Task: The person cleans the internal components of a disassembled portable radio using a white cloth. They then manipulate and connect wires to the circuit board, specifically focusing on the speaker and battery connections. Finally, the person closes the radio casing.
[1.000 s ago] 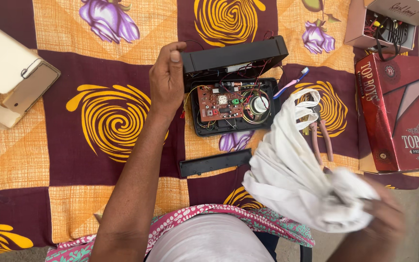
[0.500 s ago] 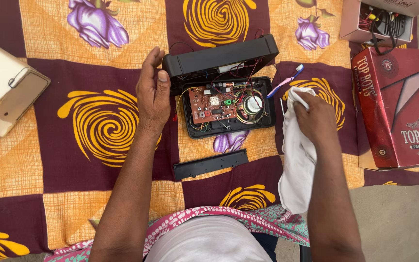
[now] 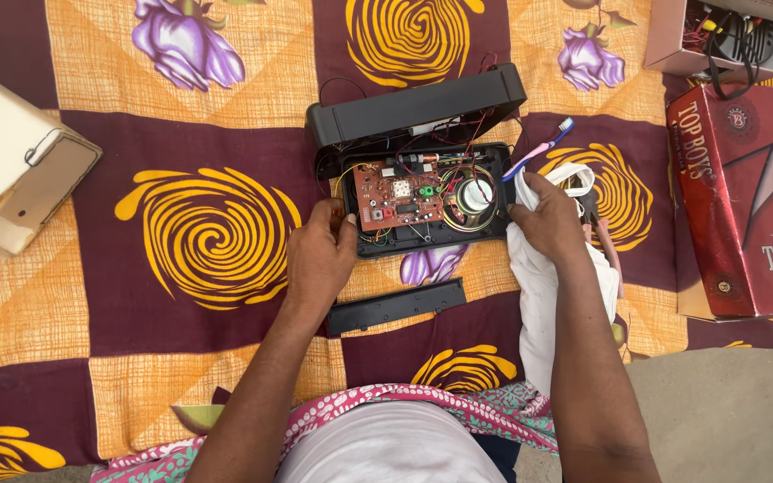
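An opened black radio (image 3: 422, 192) lies on a patterned cloth, showing a brown circuit board (image 3: 397, 199), a round speaker (image 3: 479, 195) and coloured wires. Its black back cover (image 3: 418, 105) stands tilted behind it. My left hand (image 3: 322, 255) grips the case's left front corner. My right hand (image 3: 546, 215) holds a bunched white cloth (image 3: 539, 295) against the case's right edge. A pink and blue toothbrush (image 3: 543, 148) lies just beyond that hand.
A long black strip (image 3: 397, 306) lies in front of the radio. A red carton (image 3: 744, 197) sits at the right, an open box of cables (image 3: 726, 36) behind it. A cream-coloured box (image 3: 11, 161) rests at the left. Bare floor (image 3: 726, 411) shows at lower right.
My right hand brought the white cloth from low at the right up to the radio's right edge. My left hand slid from the radio's back left corner down to its front left corner.
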